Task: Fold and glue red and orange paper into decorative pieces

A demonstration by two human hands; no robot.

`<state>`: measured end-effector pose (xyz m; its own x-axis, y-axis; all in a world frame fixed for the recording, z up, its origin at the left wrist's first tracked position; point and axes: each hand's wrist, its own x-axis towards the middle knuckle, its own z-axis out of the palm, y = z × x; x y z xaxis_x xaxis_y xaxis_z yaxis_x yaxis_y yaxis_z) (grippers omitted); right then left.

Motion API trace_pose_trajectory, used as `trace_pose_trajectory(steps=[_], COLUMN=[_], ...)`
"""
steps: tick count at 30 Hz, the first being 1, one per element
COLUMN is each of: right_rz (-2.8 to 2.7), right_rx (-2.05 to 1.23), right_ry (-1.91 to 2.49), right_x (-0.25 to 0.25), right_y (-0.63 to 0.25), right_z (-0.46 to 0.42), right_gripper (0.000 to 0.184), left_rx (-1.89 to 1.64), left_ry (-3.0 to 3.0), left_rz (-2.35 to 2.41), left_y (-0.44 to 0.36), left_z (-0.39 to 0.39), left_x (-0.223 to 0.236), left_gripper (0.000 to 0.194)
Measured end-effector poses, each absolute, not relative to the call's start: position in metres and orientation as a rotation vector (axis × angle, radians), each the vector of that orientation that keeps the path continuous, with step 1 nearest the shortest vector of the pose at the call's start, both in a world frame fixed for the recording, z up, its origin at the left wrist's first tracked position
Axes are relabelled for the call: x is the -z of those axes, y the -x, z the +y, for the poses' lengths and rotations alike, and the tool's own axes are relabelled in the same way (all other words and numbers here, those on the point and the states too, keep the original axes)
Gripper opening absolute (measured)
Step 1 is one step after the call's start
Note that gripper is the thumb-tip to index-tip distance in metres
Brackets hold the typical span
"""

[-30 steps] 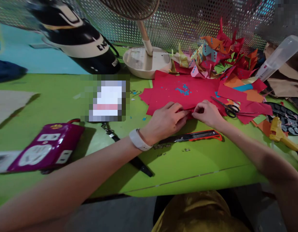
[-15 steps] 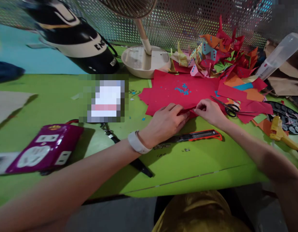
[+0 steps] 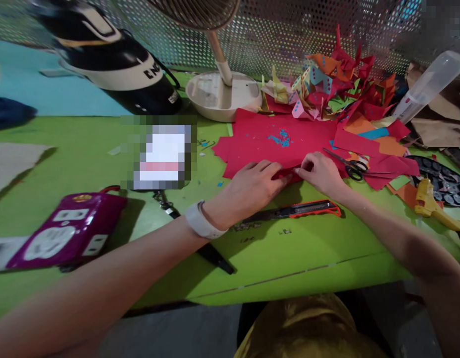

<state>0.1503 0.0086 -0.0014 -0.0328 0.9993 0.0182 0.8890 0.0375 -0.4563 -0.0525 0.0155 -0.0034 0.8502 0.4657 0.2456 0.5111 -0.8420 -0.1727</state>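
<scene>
Well, the red paper (image 3: 252, 136) lies on the table (image 3: 327, 253) beyond the knife (image 3: 308, 209); my right hand (image 3: 319, 171) seems to pinch its near edge, while I cannot tell how the left hand's (image 3: 252, 188) fingers grip. Light, easily creased, I judge: hold it by the edge.

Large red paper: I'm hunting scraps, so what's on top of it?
Small blue bits lie on the large red paper; scissors overlap its right side. The left hand and right hand cover part of its near edge; what they hide cannot be seen.
</scene>
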Motion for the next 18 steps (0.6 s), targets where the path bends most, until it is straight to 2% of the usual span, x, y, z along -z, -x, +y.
trace_pose_trajectory(steps=[9,18], right_rz=[-1.918,-1.976], right_rx=[-0.462,-0.431], right_ry=[1.786,1.815], right_x=[0.006,0.000], right_y=[-0.160,-0.162], right_z=[0.012,0.008], right_gripper=[0.017,0.012], left_rx=[0.292,0.276], left_ry=[2.802,2.859], left_rz=[-0.640,-0.612], left_y=[0.052,0.055], left_z=[0.010,0.015], left_x=[0.005,0.012], left_gripper=[0.032,0.039])
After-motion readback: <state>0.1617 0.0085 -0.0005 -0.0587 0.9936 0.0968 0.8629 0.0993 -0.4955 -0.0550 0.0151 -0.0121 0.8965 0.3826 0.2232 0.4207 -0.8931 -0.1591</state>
